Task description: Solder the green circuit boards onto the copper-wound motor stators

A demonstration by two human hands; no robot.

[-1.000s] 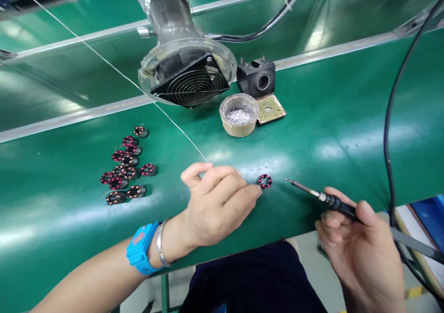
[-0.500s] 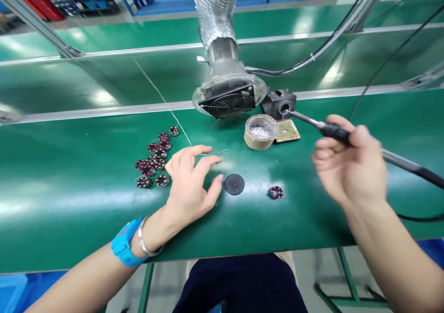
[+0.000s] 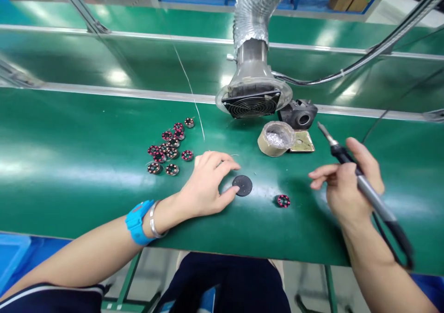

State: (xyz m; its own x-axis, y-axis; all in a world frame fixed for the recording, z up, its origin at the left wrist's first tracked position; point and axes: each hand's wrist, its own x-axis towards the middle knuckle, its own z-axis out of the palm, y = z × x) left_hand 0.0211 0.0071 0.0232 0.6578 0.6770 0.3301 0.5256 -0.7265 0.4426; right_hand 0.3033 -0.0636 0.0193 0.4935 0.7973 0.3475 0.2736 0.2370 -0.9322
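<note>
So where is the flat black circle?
In the head view, the black circle lies on the green table right of centre, between the left hand and the lone pink ring.

Left hand (image 3: 208,183) now off the thin wire (image 3: 189,84), soldering iron (image 3: 369,192) farther from the lone ring (image 3: 279,201).

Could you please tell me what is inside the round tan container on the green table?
Inside the container, shiny silvery bits can be seen. Whatever lies beneath them is covered, so I cannot tell.
</note>
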